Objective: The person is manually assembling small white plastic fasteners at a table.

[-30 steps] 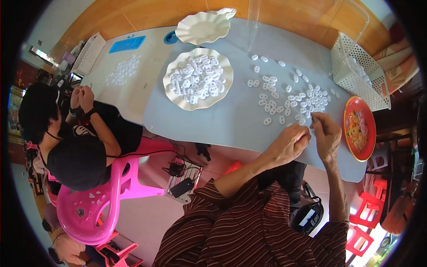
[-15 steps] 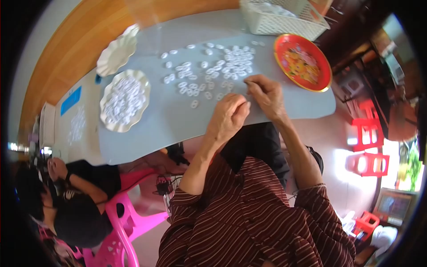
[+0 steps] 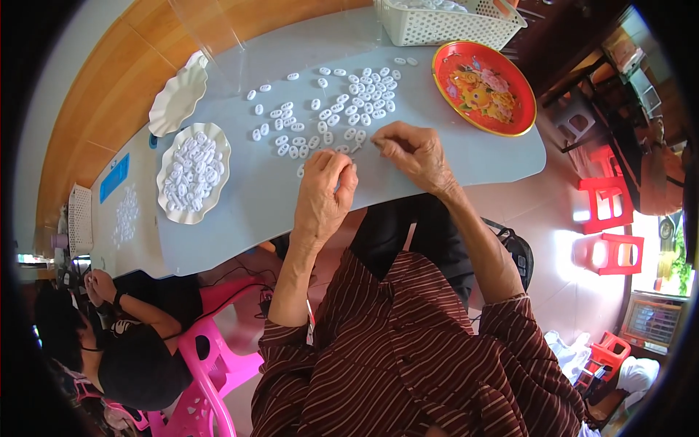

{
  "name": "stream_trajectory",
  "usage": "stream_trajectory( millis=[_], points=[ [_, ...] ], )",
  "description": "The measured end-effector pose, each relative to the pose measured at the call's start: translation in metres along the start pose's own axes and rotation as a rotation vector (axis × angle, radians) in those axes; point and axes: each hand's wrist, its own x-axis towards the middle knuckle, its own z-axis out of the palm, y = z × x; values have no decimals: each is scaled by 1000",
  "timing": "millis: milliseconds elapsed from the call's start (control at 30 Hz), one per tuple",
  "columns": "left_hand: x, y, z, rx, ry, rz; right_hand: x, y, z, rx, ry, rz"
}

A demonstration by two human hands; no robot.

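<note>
Many small white oval pieces with dark marks [image 3: 375,86] lie loosely spread over the grey-blue table [image 3: 255,197]. My left hand [image 3: 325,191] is above the near side of this spread, its fingers curled and thumb pressed in; what it holds, if anything, is hidden. To its right, my right hand [image 3: 416,156] has thumb and forefinger pinched together at the edge of the pieces. Anything in that pinch is too small to make out. Between the two hands, a small thin white bit [image 3: 357,146] shows near the ovals.
A scalloped cream dish [image 3: 224,169] heaped with white pieces stands at left, another cream dish [image 3: 175,98] behind it. A red floral tray [image 3: 445,81] and a white basket [image 3: 437,33] are at far right. A person in black [image 3: 138,364] sits at left by a pink chair [image 3: 227,364].
My hands have moved apart, the left one shifting left and the right one slightly left. The whole view has shifted a little. The loose pieces look much the same.
</note>
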Motion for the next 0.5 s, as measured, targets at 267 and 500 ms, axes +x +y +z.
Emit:
stream_trajectory(
  millis=[267,500],
  points=[
    [-3,9,0,147,110,91,2,-13,6,-193,-88,-346],
    [-38,10,-10,179,180,-9,-3,-8,3,-280,-159,-315]
  ],
)
